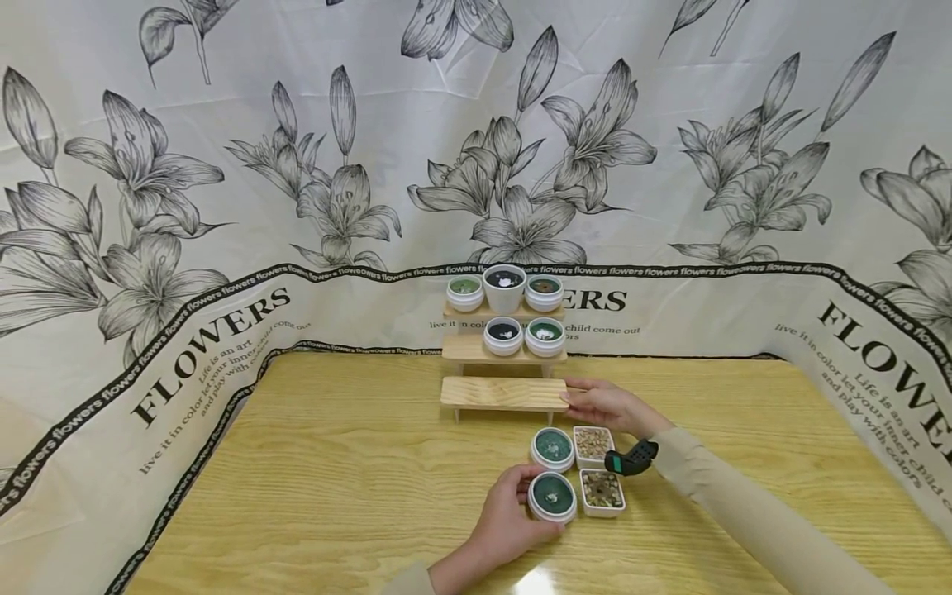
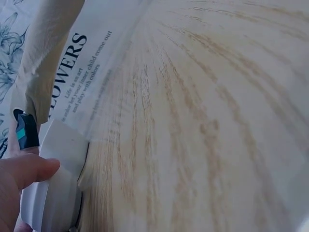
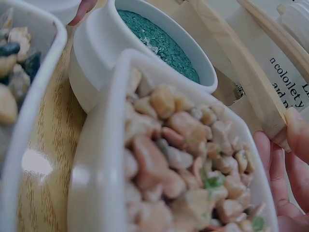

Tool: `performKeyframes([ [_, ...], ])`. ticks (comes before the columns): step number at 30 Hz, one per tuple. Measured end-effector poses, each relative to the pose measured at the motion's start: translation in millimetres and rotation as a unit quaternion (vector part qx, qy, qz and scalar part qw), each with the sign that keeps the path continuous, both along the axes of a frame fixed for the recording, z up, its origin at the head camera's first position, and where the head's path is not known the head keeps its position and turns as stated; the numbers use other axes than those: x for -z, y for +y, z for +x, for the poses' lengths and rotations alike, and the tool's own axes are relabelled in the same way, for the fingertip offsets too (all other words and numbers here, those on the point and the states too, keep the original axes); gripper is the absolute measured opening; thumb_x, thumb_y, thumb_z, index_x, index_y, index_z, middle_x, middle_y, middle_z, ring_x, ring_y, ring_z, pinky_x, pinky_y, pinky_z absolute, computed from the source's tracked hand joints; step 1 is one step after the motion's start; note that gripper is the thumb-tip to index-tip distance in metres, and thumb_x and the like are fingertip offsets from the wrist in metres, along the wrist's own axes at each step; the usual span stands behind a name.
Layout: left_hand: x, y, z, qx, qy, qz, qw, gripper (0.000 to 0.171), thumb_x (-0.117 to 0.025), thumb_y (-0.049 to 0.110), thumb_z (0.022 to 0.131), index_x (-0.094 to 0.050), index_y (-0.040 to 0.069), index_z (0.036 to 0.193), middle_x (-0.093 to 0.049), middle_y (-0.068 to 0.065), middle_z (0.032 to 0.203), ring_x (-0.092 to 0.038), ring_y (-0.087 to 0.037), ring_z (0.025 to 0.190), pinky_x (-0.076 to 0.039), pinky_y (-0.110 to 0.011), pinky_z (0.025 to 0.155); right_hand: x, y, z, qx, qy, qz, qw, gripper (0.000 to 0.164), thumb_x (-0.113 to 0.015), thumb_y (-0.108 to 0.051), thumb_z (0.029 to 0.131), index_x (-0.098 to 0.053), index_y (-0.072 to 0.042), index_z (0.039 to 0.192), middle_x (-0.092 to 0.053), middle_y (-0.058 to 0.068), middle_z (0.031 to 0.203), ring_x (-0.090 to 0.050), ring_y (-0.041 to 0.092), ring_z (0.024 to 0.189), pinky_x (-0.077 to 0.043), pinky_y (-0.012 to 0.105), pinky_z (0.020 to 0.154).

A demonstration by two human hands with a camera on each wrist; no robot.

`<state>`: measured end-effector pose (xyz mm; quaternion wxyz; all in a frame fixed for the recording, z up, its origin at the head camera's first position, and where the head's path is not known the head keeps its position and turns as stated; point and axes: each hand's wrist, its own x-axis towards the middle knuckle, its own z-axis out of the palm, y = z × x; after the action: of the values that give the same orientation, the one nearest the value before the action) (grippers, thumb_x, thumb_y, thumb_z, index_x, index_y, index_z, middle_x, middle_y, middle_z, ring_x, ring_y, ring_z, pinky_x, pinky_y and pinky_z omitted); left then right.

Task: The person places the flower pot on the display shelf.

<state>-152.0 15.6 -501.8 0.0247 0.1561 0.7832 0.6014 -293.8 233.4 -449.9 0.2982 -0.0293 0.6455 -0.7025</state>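
Observation:
My left hand (image 1: 506,516) grips a round white pot (image 1: 553,498) with dark green filling, thumb on its near side and fingers on its far side. The left wrist view shows the thumb (image 2: 46,169) against the pot's white wall (image 2: 63,200). At the right end of a low wooden shelf (image 1: 504,393), my right hand (image 1: 606,405) pinches the board. In the right wrist view, thumb and fingers (image 3: 294,135) meet the board's end (image 3: 260,104). Another round pot with teal filling (image 1: 553,447) and two square pots, one of tan pebbles (image 1: 593,444) and one of mixed stones (image 1: 602,489), stand close together.
Behind the low shelf, a middle step (image 1: 461,349) bears a dark-topped pot (image 1: 503,336) and a green-and-white one (image 1: 545,336). The top step holds a green pot (image 1: 465,293), a taller pot (image 1: 505,287) and a brownish pot (image 1: 545,292). Flower-printed cloth (image 1: 357,297) borders the wooden table (image 1: 335,463).

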Motion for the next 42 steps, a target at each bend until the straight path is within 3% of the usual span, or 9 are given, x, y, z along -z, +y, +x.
performKeyframes([
  [13,-0.8,-15,-4.9,-0.023,-0.013,-0.003,0.9996,0.064,-0.085,0.006,0.061,-0.057,0.002,0.118,-0.060,-0.003,0.109,-0.054,-0.004,0.093,-0.048,-0.016,0.081,3.0,1,-1.1,0.003,-0.001,-0.002,1.000,0.067,-0.044,0.000,0.098,-0.002,0.010,0.149,-0.062,-0.002,0.096,-0.064,0.003,0.083,-0.055,0.018,0.083],
  [27,-22.6,-42,-23.7,-0.059,0.010,-0.004,0.9982,0.066,-0.086,0.009,0.066,-0.054,-0.002,0.122,-0.058,-0.012,0.117,-0.055,-0.021,0.105,-0.051,-0.024,0.090,3.1,0,-1.5,0.006,-0.004,-0.001,1.000,0.069,-0.046,-0.001,0.098,-0.001,0.010,0.149,-0.062,-0.002,0.094,-0.064,0.004,0.081,-0.055,0.017,0.080],
  [42,-52.5,-58,-49.8,-0.119,0.016,0.052,0.9914,0.067,-0.083,0.002,0.066,-0.053,-0.004,0.126,-0.058,-0.018,0.121,-0.055,-0.028,0.111,-0.052,-0.033,0.096,2.4,2,-0.7,0.010,-0.014,-0.006,1.000,0.069,-0.045,-0.001,0.099,0.000,0.007,0.150,-0.063,-0.004,0.094,-0.064,0.003,0.082,-0.055,0.017,0.081],
])
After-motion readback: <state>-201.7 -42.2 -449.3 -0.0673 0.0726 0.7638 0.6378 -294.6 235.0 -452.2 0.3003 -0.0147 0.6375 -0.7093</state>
